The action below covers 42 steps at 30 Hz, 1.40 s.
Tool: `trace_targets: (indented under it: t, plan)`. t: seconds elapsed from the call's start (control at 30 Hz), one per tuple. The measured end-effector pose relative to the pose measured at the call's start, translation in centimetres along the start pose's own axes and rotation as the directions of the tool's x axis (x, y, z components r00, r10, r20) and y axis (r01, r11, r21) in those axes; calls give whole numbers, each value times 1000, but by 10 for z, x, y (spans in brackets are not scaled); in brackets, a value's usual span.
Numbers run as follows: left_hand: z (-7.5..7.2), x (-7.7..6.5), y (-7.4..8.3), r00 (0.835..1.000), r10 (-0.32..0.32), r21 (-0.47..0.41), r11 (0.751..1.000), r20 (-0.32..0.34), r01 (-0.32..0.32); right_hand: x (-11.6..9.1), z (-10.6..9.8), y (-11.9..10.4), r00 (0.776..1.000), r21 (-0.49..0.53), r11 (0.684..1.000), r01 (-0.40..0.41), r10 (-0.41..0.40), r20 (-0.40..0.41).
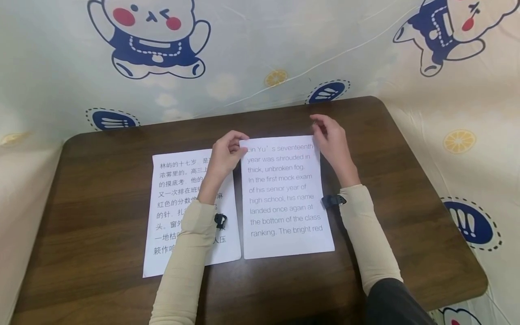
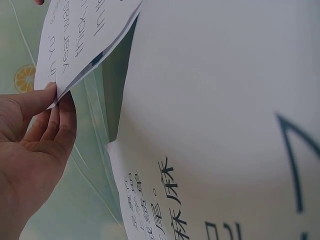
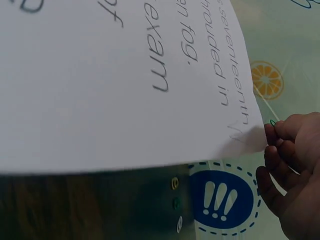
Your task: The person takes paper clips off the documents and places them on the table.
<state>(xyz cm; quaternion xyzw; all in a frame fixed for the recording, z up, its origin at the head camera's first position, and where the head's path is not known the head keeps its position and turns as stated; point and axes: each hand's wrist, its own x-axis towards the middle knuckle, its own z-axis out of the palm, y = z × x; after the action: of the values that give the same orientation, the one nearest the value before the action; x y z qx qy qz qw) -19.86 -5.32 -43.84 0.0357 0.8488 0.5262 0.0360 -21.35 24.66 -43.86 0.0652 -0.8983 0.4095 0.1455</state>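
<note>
Between finger and thumb my left hand (image 1: 223, 157) pinches the top left corner of a white printed sheet (image 1: 284, 180) with English text. In the left wrist view its edge looks like more than one layer, lifted at the top. At the top right corner, my right hand (image 1: 334, 143) pinches a small green paper clip (image 3: 273, 122) whose loop shows above the fingertips. That corner is close to the fingers; whether they touch it I cannot tell. Sheets with Chinese text (image 1: 164, 198) lie to the left, partly hidden beneath my left forearm.
Near the table's far edge lie a yellow paper clip (image 3: 174, 183), a green one (image 3: 176, 204) and a white one (image 3: 179, 224), seen in the right wrist view. The brown table (image 1: 93, 216) has rounded corners. A patterned cloth (image 1: 243, 58) hangs behind it.
</note>
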Motion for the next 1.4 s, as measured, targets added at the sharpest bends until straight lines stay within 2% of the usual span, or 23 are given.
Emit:
trace_targets:
  t: [0.23, 0.47, 0.8, 0.93, 1.1, 1.23, 1.4]
  plan:
    - [1, 0, 0, 1000, -12, 3, 1000, -5, 12, 4, -16, 6, 999, -33, 999, -29, 30, 17]
    - [2, 0, 3, 1000, -27, 30, 999, -11, 28, 7, -32, 15, 995, -121, 990, -69, 77, 58]
    - [3, 1, 3, 998, -59, 52, 997, -17, 60, 4, -50, 31, 978, -202, 972, -121, 152, 146]
    - [4, 1, 4, 998, -69, 67, 995, -13, 69, 2, -55, 38, 960, -230, 962, -149, 196, 199]
    - [5, 1, 3, 996, -86, 92, 992, -13, 86, -1, -60, 44, 928, -286, 939, -192, 269, 258]
    - [6, 2, 1, 997, -76, 110, 991, -12, 77, -1, -62, 48, 906, -324, 922, -211, 309, 289]
    - [7, 3, 0, 998, -56, 116, 992, -13, 57, 3, -62, 52, 895, -359, 913, -192, 313, 318]
